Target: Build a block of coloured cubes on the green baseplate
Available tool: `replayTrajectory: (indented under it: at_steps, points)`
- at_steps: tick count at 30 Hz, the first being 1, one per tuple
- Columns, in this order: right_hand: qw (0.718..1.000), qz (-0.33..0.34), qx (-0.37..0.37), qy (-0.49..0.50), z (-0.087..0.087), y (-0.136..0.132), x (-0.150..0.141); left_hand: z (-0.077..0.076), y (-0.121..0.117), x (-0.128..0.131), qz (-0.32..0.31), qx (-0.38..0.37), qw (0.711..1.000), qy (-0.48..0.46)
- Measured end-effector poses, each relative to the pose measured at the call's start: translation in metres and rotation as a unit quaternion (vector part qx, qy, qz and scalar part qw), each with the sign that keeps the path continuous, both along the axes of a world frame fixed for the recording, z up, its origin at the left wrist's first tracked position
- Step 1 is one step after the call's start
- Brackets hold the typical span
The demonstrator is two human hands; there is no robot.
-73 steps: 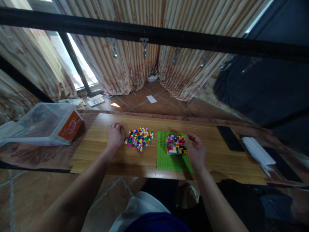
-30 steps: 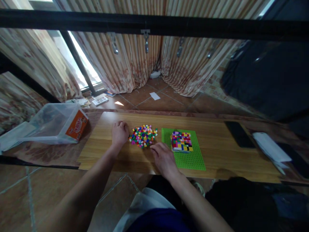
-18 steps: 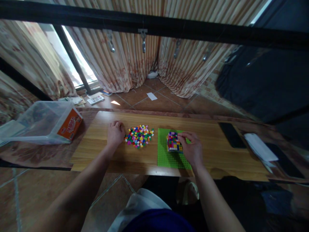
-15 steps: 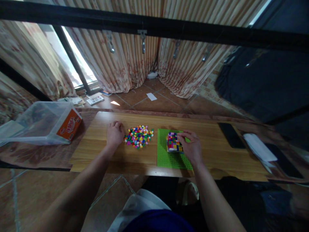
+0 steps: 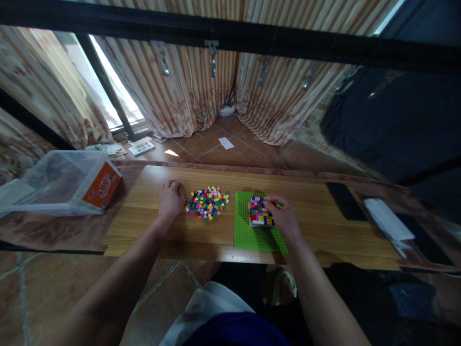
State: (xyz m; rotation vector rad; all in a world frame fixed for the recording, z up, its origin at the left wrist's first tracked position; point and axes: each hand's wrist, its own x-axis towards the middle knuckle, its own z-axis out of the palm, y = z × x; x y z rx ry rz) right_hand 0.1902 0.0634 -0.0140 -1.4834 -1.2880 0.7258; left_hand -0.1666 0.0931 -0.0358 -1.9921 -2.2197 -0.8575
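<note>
**Right hand (image 5: pixel 284 216) at the brick block (image 5: pixel 260 211), left hand (image 5: pixel 172 198) beside the loose bricks (image 5: pixel 207 203)**

Landmark: green studded baseplate (image 5: pixel 257 241). Left and right as the wearer sees them.

- Striped curtains (image 5: pixel 187 96): well beyond the baseplate, hanging down to the tiled floor.
- Black bar (image 5: pixel 230 33): crosses the view on the far side of the baseplate, metal clips hanging below it.
- Wooden board (image 5: pixel 216 242): under the baseplate, reaching out to both sides of it.
- Clear plastic box (image 5: pixel 65 192): well to the left of the baseplate, off the board; orange label on the end facing it.
- Baseplate: flat on the board, right part covered by the right hand and wrist.
- Dark flat slab (image 5: pixel 346 201): right of the baseplate, well apart from it.
- Loose bricks: spread in a many-coloured patch just left of the baseplate, lying on the board.
- Left hand: farther left of the baseplate, at the patch's left edge. Fingers bent, loosely curled; cannot tell whether they hold a brick.
- Right hand: over the baseplate's right part. Thumb and forefinger drawn together at the block's right side; cannot tell whether a brick is between them.
- Brick block: on the baseplate's far half, mixed colours on top, right side hidden by the fingers.
</note>
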Motion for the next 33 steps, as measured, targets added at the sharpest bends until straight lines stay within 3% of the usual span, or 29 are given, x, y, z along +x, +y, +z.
replayTrajectory:
  at_steps: [16, 33]
  points:
    - [0.994, -0.019, -0.06, 0.087, 0.009, 0.0, -0.007, 0.0, 0.0, 0.0, 0.004, 0.0, 1.0, 0.004]
    - [0.987, -0.005, -0.063, 0.149, 0.01, -0.005, -0.006, 0.0, 0.0, 0.0, -0.001, 0.002, 1.0, 0.013]
